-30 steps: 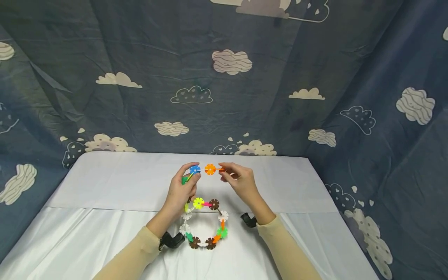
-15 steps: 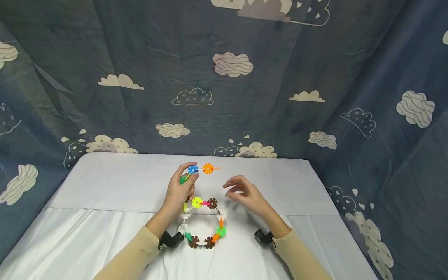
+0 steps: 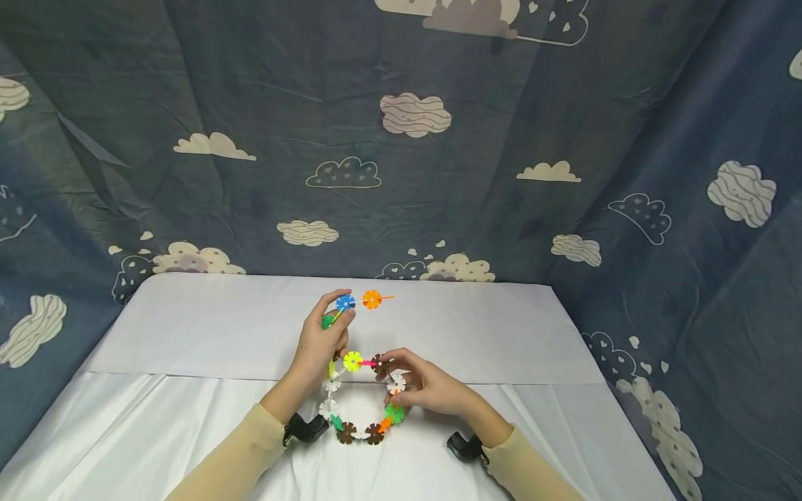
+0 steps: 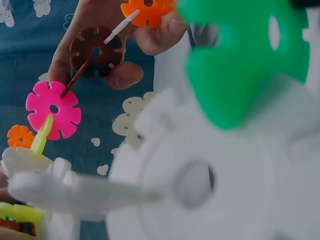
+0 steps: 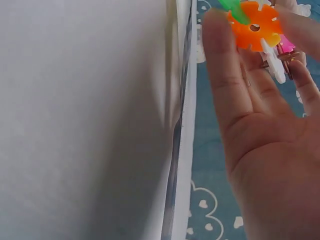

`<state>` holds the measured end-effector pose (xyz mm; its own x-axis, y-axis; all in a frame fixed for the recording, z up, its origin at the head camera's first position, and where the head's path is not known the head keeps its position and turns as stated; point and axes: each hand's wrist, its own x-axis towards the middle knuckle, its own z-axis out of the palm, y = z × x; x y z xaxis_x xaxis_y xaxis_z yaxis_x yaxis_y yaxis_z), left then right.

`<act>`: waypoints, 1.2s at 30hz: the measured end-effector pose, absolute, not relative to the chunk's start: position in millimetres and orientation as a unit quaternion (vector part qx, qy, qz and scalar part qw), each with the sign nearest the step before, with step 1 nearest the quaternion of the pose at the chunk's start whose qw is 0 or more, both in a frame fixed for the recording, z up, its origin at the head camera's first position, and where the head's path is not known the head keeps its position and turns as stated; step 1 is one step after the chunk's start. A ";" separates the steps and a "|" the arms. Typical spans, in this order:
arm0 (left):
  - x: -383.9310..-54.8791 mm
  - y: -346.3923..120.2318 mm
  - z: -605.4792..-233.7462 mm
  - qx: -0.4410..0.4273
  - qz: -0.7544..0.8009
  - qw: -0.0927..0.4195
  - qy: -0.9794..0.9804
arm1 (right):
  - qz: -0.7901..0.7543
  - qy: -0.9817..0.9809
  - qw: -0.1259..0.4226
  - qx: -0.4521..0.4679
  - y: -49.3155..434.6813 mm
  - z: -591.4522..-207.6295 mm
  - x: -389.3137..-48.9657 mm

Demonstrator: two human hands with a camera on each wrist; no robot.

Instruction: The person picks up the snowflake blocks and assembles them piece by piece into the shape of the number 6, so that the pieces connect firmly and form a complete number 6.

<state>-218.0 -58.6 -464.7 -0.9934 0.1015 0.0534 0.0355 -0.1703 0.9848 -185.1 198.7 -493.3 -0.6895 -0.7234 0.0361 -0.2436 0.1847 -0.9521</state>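
Observation:
My left hand (image 3: 318, 344) pinches a blue notched snowflake disc (image 3: 345, 302), with a green disc (image 3: 328, 321) beside it. From the blue one an orange disc (image 3: 372, 299) and an edge-on orange piece stick out to the right. Below, several linked discs form a ring, with a yellow disc (image 3: 352, 361) at its top and a brown disc (image 3: 374, 434) at its bottom. My right hand (image 3: 432, 384) grips the ring's right side, fingers and thumb around a white disc (image 3: 396, 383). In the left wrist view, its fingers curve behind a brown disc (image 4: 95, 52) and the thumb meets an orange disc (image 4: 150, 12).
A table (image 3: 532, 334) under a white cloth lies beneath both hands. Behind it hangs a dark blue cloud-print curtain (image 3: 351, 125). Black wrist cameras (image 3: 307, 428) sit on both wrists.
My right hand has let go of the orange end piece, moved down and toward the body, and taken hold of the ring's right side. My left hand has stayed almost still.

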 end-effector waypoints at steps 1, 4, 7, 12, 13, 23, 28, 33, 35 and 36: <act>-218.5 -58.7 -464.8 0.052 0.761 0.023 0.646 | -0.547 0.740 0.214 -0.327 198.3 -493.7 -185.3; -219.8 -59.5 -464.7 0.053 0.756 0.029 0.652 | -0.545 0.745 0.205 -0.325 198.6 -494.4 -186.0; -220.8 -60.6 -463.8 0.054 0.749 0.039 0.659 | -0.549 0.744 0.204 -0.322 199.4 -494.0 -186.5; -222.2 -62.4 -461.5 0.059 0.739 0.054 0.668 | -0.549 0.748 0.202 -0.313 201.0 -491.2 -187.1; -222.7 -62.5 -460.7 0.065 0.736 0.058 0.671 | -0.550 0.748 0.202 -0.312 201.4 -490.6 -187.3; -229.0 -76.2 -456.0 0.144 0.700 0.109 0.691 | -0.582 0.714 0.236 -0.307 209.6 -491.9 -193.4; -235.0 -84.0 -457.1 0.156 0.649 0.100 0.738 | -0.600 0.694 0.257 -0.303 215.0 -491.5 -198.7; -247.5 -88.7 -457.4 0.166 0.632 0.096 0.751 | -0.606 0.692 0.270 -0.284 219.0 -487.8 -209.3; -254.4 -89.5 -456.5 0.170 0.630 0.098 0.751 | -0.611 0.692 0.277 -0.268 219.9 -487.1 -215.6; -258.2 -89.5 -456.2 0.173 0.628 0.097 0.753 | -0.615 0.690 0.281 -0.260 220.3 -486.9 -219.1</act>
